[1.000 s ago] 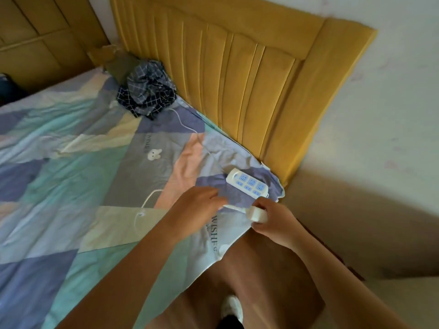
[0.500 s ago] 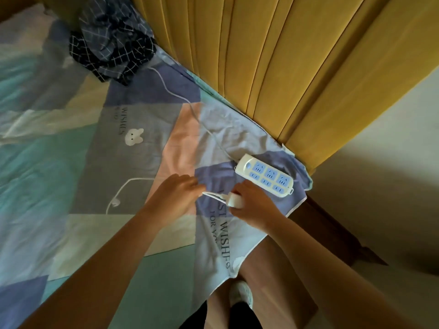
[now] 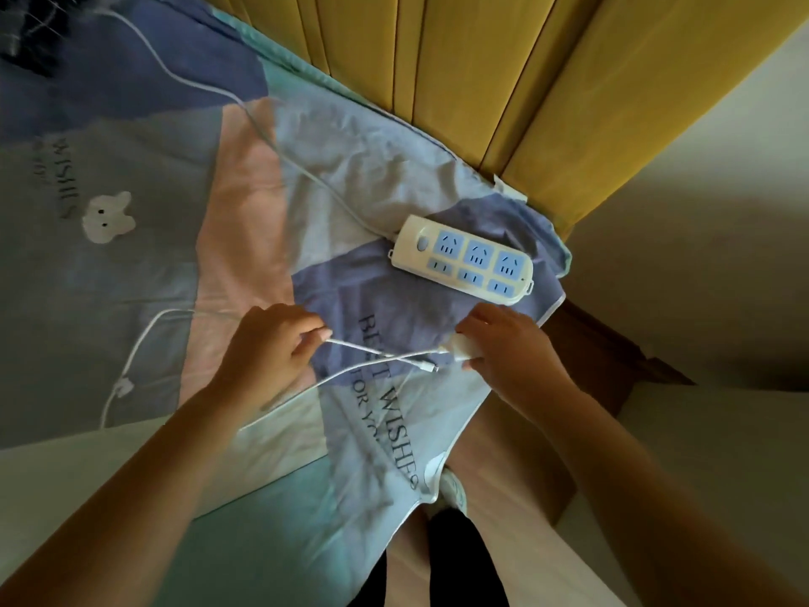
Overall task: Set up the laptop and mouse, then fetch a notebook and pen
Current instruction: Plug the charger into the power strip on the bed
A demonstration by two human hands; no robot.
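No laptop, mouse, notebook or pen is in view. My right hand point(image 3: 512, 350) is closed around a small white charger plug point(image 3: 463, 347) just above the bedsheet. A thin white cable point(image 3: 372, 349) runs left from the plug, and my left hand point(image 3: 271, 348) pinches it between thumb and fingers. A loose connector end point(image 3: 431, 367) of the cable lies on the sheet between my hands. A white power strip point(image 3: 464, 259) with blue sockets lies on the bed corner, just beyond both hands, all its sockets bare.
A patchwork bedsheet point(image 3: 131, 265) covers the bed. The yellow padded headboard point(image 3: 481, 81) stands behind. The strip's white lead point(image 3: 280, 155) trails up to the left. Another stretch of white cable point(image 3: 131, 357) loops at the left. The bed's corner drops to the floor point(image 3: 700, 453) on the right.
The view has moved closer to the bed corner. My left hand has taken hold of the cable and drawn it out to the left, away from the plug in my right hand.
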